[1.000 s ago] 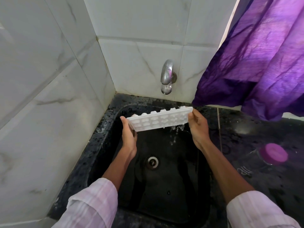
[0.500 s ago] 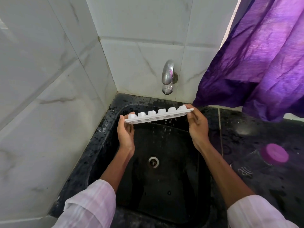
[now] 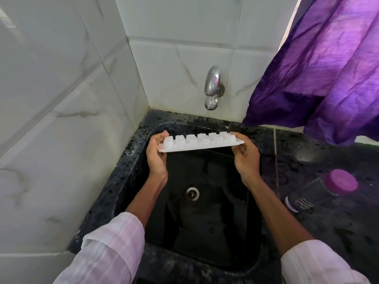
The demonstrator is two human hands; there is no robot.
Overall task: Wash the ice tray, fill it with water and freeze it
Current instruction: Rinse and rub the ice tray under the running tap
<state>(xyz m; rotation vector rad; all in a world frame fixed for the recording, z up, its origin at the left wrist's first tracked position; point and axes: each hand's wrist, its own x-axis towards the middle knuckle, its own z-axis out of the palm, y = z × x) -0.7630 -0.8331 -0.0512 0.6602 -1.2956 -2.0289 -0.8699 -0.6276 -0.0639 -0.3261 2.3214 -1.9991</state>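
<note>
Cavities of the ice tray face down, unseen.

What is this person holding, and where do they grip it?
A white ice tray, turned upside down, held by its two short ends: left hand on the left end, right hand on the right.

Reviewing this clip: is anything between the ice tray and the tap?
Nothing visible. The left hand and right hand hold the tray by its ends over the sink; the space up to the tap is bare. The tray is bottom-up, so it would need turning before filling.
</note>
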